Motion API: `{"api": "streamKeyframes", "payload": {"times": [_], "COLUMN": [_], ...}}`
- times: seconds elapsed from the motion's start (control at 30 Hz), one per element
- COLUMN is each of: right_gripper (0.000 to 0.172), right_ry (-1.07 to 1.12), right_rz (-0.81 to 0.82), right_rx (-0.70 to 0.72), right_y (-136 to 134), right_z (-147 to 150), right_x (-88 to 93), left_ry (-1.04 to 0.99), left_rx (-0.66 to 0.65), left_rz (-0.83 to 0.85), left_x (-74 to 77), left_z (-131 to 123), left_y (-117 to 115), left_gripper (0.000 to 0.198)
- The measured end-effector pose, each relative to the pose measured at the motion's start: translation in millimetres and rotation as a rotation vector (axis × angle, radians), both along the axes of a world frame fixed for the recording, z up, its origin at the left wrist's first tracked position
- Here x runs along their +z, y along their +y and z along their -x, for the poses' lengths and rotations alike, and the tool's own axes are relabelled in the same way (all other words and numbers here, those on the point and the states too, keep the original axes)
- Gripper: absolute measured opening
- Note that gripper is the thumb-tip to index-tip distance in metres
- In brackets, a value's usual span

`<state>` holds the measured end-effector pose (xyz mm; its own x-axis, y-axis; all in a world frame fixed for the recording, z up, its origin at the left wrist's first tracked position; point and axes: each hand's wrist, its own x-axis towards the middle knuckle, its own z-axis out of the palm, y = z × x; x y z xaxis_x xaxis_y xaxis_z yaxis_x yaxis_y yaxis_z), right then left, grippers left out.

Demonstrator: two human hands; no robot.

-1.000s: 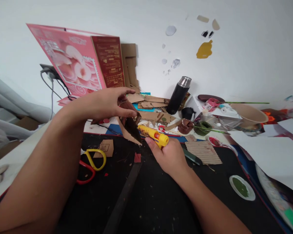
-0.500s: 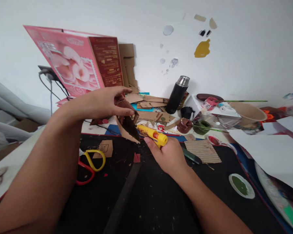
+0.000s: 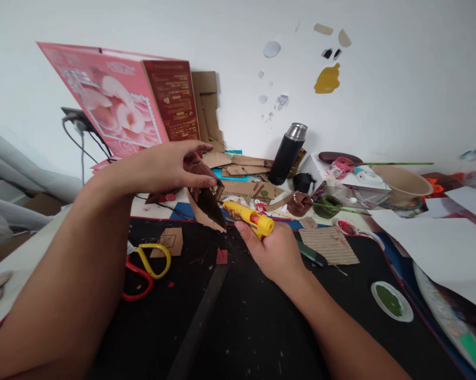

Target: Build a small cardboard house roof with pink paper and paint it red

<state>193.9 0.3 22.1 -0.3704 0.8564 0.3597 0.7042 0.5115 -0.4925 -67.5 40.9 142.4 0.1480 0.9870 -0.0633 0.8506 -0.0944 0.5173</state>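
My left hand point(image 3: 182, 166) grips a small folded cardboard piece point(image 3: 208, 206), dark brown on one face and plain on another, tilted above the back of the black mat point(image 3: 261, 316). In my right hand point(image 3: 277, 248) is a yellow hot glue gun point(image 3: 248, 215), its nozzle pointing left at the cardboard's edge. Whether the tip touches it I cannot tell. My fingers hide the gun's handle and trigger. Below the piece lie a small red scrap point(image 3: 222, 256) and a dark flat strip point(image 3: 202, 316). Scissors point(image 3: 148, 269) with red and yellow handles lie beside my left forearm.
A black thermos point(image 3: 287, 153) stands at the back near flat cardboard scraps point(image 3: 241, 163). To the right are open paint jars point(image 3: 300, 203), corrugated cardboard point(image 3: 328, 245), a green cutter point(image 3: 311, 253) and a lid of green paint point(image 3: 392, 302). A pink box point(image 3: 119, 100) leans behind my left arm.
The glue gun has turned very slightly at the cardboard's edge. Otherwise both hands keep their places, and the view has shifted a touch.
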Motion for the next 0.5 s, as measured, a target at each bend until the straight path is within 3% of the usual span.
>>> {"api": "streamKeyframes", "payload": {"times": [0.5], "right_gripper": [0.064], "right_ry": [0.046], "right_rz": [-0.048], "right_rx": [0.016], "right_y": [0.3], "right_z": [-0.5], "right_x": [2.3], "left_ry": [0.029], "left_rx": [0.012], "left_rz": [0.036], "left_x": [4.8], "left_z": [-4.4], "left_y": [-2.7], "left_gripper": [0.098]}}
